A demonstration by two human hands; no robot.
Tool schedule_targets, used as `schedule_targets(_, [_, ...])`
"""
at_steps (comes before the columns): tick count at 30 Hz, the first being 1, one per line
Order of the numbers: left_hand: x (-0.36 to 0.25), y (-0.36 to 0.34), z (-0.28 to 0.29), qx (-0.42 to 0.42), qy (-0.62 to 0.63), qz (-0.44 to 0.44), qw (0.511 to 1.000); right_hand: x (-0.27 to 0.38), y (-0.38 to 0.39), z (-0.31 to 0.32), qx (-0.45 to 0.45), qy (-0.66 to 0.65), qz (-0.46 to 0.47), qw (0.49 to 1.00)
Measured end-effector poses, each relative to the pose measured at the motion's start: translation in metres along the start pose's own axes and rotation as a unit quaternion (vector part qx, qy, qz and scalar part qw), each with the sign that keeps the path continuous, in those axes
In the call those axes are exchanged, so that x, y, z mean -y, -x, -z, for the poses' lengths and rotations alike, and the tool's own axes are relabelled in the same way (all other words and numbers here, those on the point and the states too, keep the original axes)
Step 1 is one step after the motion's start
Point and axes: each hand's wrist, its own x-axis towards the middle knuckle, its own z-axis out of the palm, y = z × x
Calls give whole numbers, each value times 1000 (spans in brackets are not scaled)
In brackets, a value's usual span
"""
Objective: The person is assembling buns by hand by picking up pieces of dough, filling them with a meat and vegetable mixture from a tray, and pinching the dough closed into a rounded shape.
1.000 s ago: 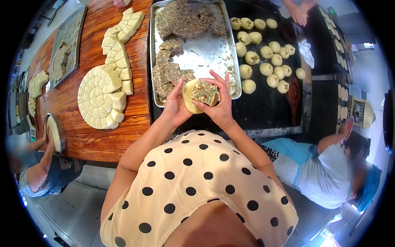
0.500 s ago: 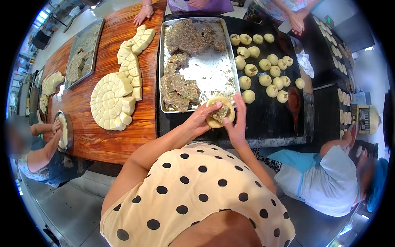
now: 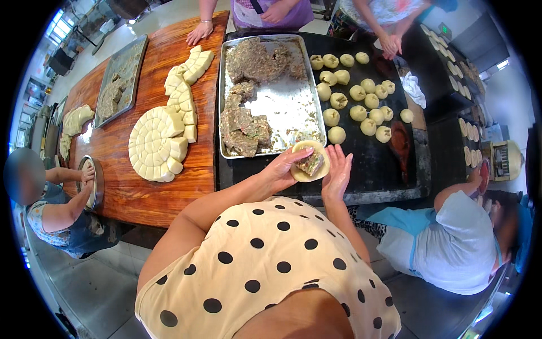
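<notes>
My left hand [image 3: 280, 170] holds a pale round of dough [image 3: 315, 174], its thumb reaching over a lump of chopped filling [image 3: 308, 164] in the middle. My right hand [image 3: 337, 174] is at the dough's right side, fingers stretched upward; whether it touches the edge is hard to tell. Above them lies a metal tray [image 3: 288, 107] with masses of mottled filling [image 3: 244, 133]. Pale dough balls [image 3: 357, 113], several with pleated or open tops, sit on the black work surface [image 3: 361, 164] to the right.
Cut dough pieces [image 3: 155, 144] and another tray [image 3: 127, 73] lie on the wooden table [image 3: 124, 203]. A co-worker [image 3: 51, 214] at left has hands in a round pan; another [image 3: 437, 243] is at right. Two people's hands [image 3: 197, 31] [image 3: 389, 44] are across the table.
My hands and the dough have moved down and right in the picture. My right hand's fingers, earlier curved over the filling, are now straighter beside the dough. More of the people opposite shows.
</notes>
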Motion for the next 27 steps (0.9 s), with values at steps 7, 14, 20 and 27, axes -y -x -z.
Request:
schedule_targets(7, [11,-6,-5,28,-15,6,999,-1,13,-13,5,-156,-113,981])
schedule_targets(14, [11,-2,-14,34,-18,6,999,11,19,-24,23,-199,-135,970])
schedule_targets(20, [10,-14,4,63,-8,-21,998,11,7,-34,32,-191,-121,973])
schedule_targets(27, [4,-15,-22,-18,-63,-19,998,13,4,-44,-8,-116,-44,992])
